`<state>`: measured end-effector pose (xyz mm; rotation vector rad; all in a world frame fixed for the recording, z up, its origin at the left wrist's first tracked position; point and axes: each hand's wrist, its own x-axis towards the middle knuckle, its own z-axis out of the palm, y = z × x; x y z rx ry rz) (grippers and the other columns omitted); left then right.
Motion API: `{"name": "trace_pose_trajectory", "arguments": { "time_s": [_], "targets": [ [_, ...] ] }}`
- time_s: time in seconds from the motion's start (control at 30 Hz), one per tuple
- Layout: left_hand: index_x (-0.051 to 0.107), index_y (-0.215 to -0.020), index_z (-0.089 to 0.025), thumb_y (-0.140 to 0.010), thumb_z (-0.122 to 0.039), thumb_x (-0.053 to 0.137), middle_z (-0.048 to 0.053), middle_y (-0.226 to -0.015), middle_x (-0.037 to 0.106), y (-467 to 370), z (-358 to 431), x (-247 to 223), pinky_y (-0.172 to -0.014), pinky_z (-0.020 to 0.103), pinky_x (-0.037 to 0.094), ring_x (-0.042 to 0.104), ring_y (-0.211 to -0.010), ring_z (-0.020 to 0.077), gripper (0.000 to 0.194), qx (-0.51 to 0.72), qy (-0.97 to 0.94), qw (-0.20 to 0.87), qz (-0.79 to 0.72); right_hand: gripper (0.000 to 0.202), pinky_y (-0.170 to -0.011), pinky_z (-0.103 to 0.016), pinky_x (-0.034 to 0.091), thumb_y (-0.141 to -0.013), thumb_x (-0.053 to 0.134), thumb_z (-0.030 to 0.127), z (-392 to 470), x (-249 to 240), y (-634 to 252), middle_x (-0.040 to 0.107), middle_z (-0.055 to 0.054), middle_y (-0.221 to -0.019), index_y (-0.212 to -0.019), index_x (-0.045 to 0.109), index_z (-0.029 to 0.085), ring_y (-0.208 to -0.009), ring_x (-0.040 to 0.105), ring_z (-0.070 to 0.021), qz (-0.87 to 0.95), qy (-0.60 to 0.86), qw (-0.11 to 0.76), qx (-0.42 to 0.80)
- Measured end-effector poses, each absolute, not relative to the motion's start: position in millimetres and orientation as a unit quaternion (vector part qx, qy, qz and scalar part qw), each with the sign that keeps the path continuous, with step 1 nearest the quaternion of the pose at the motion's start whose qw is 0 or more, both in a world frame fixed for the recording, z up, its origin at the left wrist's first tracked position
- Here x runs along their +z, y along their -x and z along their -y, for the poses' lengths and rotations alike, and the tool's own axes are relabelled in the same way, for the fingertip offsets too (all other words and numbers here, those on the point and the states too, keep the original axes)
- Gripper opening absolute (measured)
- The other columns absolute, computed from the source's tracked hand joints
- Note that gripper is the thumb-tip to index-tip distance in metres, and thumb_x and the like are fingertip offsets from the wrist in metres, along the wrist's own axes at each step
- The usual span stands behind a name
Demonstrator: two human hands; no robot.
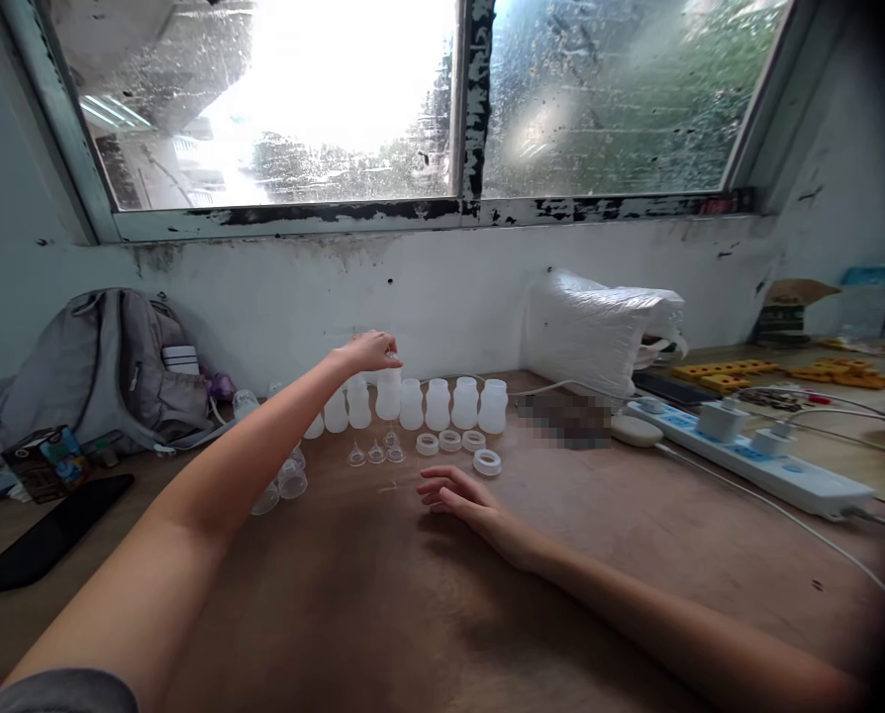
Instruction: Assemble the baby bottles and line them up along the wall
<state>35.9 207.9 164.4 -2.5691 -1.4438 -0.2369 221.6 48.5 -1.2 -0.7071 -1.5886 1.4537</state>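
Clearly, the bottle hangs directly below my left hand, its top pinched narrowly between my fingers and thumb. It is near the back edge of the tabletop, in line with the other bottles, its base looking slightly higher than theirs; I cannot tell whether it touches the wood. My left arm reaches forward from the near left corner, almost straight, with the wrist bent and the fingers pointing down. The teats sit just in front of the bottle. My right hand is empty, palm down with fingers loosely spread and slightly curled, nearer the front edge than the white rings. Its forearm slants in from the near right corner.
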Motion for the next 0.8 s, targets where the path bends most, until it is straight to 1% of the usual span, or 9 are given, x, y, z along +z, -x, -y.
{"name": "trace_pose_trajectory", "arguments": {
  "time_s": [0.13,0.23,0.53,0.7,0.8],
  "targets": [
    [0.056,-0.102,-0.016,-0.075,-0.041,0.050,0.009,-0.107,0.060,-35.8,-227.4,146.1,-0.079,0.028,0.041,0.054,-0.098,0.0228,0.038,-0.058,0.851,0.092,0.514,0.036,-0.088,-0.038,0.040,-0.079,0.053,0.042,-48.7,-0.8,-221.2,0.057,-0.007,-0.102,-0.108,0.053,0.020,-0.098,0.053,-0.0191,0.641,0.284,0.421,0.575],
    [0.056,-0.103,-0.017,-0.074,-0.042,0.051,0.009,-0.109,0.059,-32.7,-237.1,136.0,-0.080,0.031,0.041,0.054,-0.098,0.0238,0.038,-0.043,0.842,0.089,0.531,0.036,-0.089,-0.038,0.040,-0.080,0.053,0.042,-49.1,-0.9,-221.5,0.057,-0.007,-0.101,-0.108,0.053,0.020,-0.098,0.053,-0.0192,0.645,0.285,0.418,0.573],
    [0.049,-0.111,-0.018,-0.077,-0.042,0.047,0.010,-0.111,0.058,-26.0,-242.2,126.3,-0.083,0.033,0.039,0.053,-0.101,0.0246,0.041,-0.040,0.825,0.086,0.557,0.034,-0.089,-0.038,0.039,-0.080,0.052,0.042,-51.2,-4.0,-221.9,0.057,-0.007,-0.101,-0.107,0.053,0.021,-0.099,0.052,-0.0190,0.649,0.287,0.416,0.569],
    [0.047,-0.112,-0.017,-0.076,-0.041,0.050,0.012,-0.110,0.058,-24.8,-240.4,124.9,-0.080,0.033,0.041,0.054,-0.099,0.0256,0.043,-0.068,0.825,0.086,0.554,0.034,-0.089,-0.038,0.040,-0.080,0.053,0.041,-50.1,-2.5,-221.5,0.057,-0.007,-0.100,-0.106,0.053,0.020,-0.098,0.052,-0.0189,0.648,0.287,0.414,0.572],
    [0.042,-0.116,-0.015,-0.082,-0.037,0.043,0.013,-0.114,0.055,-26.4,-233.8,126.8,-0.080,0.032,0.041,0.052,-0.102,0.0242,0.041,-0.120,0.833,0.101,0.531,0.034,-0.089,-0.038,0.039,-0.081,0.052,0.040,-49.4,-1.1,-221.8,0.056,-0.007,-0.100,-0.108,0.052,0.020,-0.098,0.052,-0.0189,0.650,0.287,0.414,0.569]
  ]
}}
